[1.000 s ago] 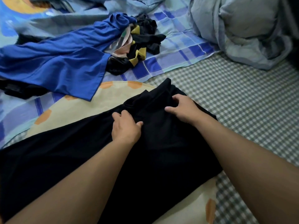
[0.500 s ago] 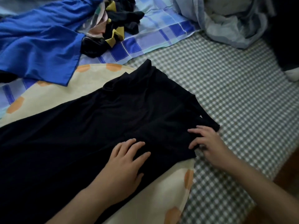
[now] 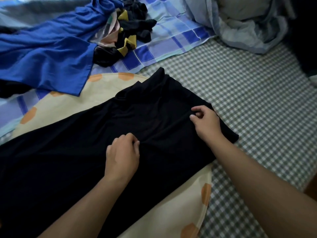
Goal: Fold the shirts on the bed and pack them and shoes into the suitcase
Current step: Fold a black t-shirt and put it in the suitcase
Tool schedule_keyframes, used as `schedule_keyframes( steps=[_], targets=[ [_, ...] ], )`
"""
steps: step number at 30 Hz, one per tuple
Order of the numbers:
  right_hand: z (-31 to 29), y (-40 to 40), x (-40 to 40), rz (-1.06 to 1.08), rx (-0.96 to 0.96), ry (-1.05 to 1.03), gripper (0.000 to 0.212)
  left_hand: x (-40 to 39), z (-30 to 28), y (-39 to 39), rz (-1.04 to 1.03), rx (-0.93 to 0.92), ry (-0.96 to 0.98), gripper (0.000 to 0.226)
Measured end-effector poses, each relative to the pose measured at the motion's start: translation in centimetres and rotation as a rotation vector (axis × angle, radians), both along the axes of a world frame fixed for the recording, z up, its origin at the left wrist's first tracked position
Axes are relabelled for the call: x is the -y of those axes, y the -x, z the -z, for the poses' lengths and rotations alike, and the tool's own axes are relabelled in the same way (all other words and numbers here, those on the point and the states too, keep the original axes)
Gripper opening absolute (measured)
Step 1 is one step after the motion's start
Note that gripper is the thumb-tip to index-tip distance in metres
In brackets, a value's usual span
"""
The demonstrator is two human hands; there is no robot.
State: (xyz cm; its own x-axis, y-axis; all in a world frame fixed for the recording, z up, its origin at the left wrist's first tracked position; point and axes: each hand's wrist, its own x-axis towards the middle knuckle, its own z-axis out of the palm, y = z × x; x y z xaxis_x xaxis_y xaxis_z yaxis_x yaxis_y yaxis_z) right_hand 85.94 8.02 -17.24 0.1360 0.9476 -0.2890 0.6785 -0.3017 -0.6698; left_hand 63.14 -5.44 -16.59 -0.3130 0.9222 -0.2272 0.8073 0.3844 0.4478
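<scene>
Fingers (image 3: 194, 109) pinch black shirt (image 3: 85, 152), lying lower-left to upper-right.

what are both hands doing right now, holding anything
Left hand: fingers curled, pinching the black shirt.
Right hand: pinching the same shirt near its right edge.

Out beyond the grip, a blue-checked sheet (image 3: 173, 36) spreads across the bed. Up past it on the right, a grey duvet (image 3: 245, 24) sits bunched. Beneath the grip lies a cream cloth with orange spots (image 3: 180, 208), over green gingham (image 3: 257, 100).
</scene>
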Motion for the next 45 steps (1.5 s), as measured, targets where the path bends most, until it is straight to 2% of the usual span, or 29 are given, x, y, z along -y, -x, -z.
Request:
schedule_keyframes(
  steps=[3,5,7,8,9,11,14,16,18,20,22,23,25,27,29,30,32,33,35,38,40,42,43,45],
  targets=[
    [0.9,0.1,1.6,-0.196,0.276,-0.237,0.043,1.5,0.6,-0.5,0.142,-0.102,-0.161,0.032],
    [1.8,-0.2,2.0,-0.471,0.494,-0.34,0.052,2.6,1.9,-0.3,0.342,-0.227,-0.145,0.047],
    [2.9,-0.4,1.5,-0.667,0.663,-0.193,0.057,3.3,3.4,0.5,0.424,-0.309,-0.048,0.055],
    [3.2,-0.3,1.3,-0.676,0.684,-0.107,0.058,3.5,3.8,0.8,0.422,-0.321,-0.013,0.057],
    [3.2,0.1,1.0,-0.643,0.669,-0.08,0.058,3.7,3.9,0.9,0.415,-0.319,0.004,0.058],
    [2.4,1.9,0.2,-0.563,0.6,-0.185,0.057,3.3,3.2,0.9,0.351,-0.256,-0.012,0.06],
    [0.6,6.7,-2.8,-0.61,0.474,-0.326,0.056,0.5,1.1,3.0,0.156,-0.154,-0.127,0.052],
    [-0.2,10.0,-6.6,-0.638,0.471,-0.29,0.063,-2.6,0.5,6.1,0.075,-0.191,-0.177,0.052],
    [-0.7,12.4,-11.2,-0.592,0.531,-0.142,0.068,-6.5,-0.2,8.7,0.074,-0.182,-0.124,0.057],
    [-1.3,13.7,-15.1,-0.492,0.514,0.051,0.049,-10.5,-0.4,9.6,0.081,-0.079,-0.02,0.06],
    [-1.9,13.9,-16.8,-0.457,0.457,0.112,0.022,-14.5,-0.5,9.3,0.032,0.077,0.093,0.052],
    [-2.1,13.4,-16.9,-0.455,0.422,0.06,0.016,-16.1,-0.5,9.0,-0.011,0.171,0.123,0.04],
    [-3.0,11.6,-15.4,-0.442,0.287,-0.198,0.014,-17.7,-0.8,8.8,-0.098,0.325,0.074,0.014],
    [-4.0,8.2,-11.6,-0.425,0.1,-0.47,0.012,-16.0,-1.4,8.8,-0.148,0.377,-0.158,0.015],
    [-3.5,3.8,-6.6,-0.451,0.063,-0.513,0.023,-10.8,-2.8,8.1,-0.061,0.421,-0.402,0.02],
    [-2.6,1.6,-4.2,-0.502,0.105,-0.485,0.032,-7.7,-3.1,7.7,0.066,0.401,-0.44,0.024],
    [-0.4,-2.1,-0.4,-0.564,0.217,-0.401,0.046,-2.2,-1.8,7.3,0.375,0.206,-0.352,0.024],
    [0.5,-3.3,0.8,-0.532,0.267,-0.367,0.051,-0.3,-0.7,7.2,0.494,0.084,-0.287,0.025],
    [0.7,-3.8,2.3,-0.413,0.294,-0.285,0.053,1.9,1.4,7.1,0.606,-0.061,-0.183,0.038],
    [-1.2,-1.5,3.8,-0.409,0.193,-0.26,0.054,2.8,1.7,7.3,0.585,-0.059,-0.156,0.049],
    [-2.2,0.4,5.2,-0.615,0.148,-0.281,0.053,3.1,1.1,8.1,0.492,-0.042,-0.175,0.047],
    [-1.6,1.6,7.2,-0.91,0.222,-0.256,0.057,3.5,0.2,9.9,0.358,-0.06,-0.191,0.053],
    [-1.0,2.0,8.3,-1.026,0.294,-0.206,0.068,3.9,-0.2,11.1,0.296,-0.097,-0.194,0.056],
    [0.2,2.8,9.9,-1.128,0.427,-0.105,0.089,4.9,-0.6,14.6,0.182,-0.211,-0.157,0.065]
  ],
)
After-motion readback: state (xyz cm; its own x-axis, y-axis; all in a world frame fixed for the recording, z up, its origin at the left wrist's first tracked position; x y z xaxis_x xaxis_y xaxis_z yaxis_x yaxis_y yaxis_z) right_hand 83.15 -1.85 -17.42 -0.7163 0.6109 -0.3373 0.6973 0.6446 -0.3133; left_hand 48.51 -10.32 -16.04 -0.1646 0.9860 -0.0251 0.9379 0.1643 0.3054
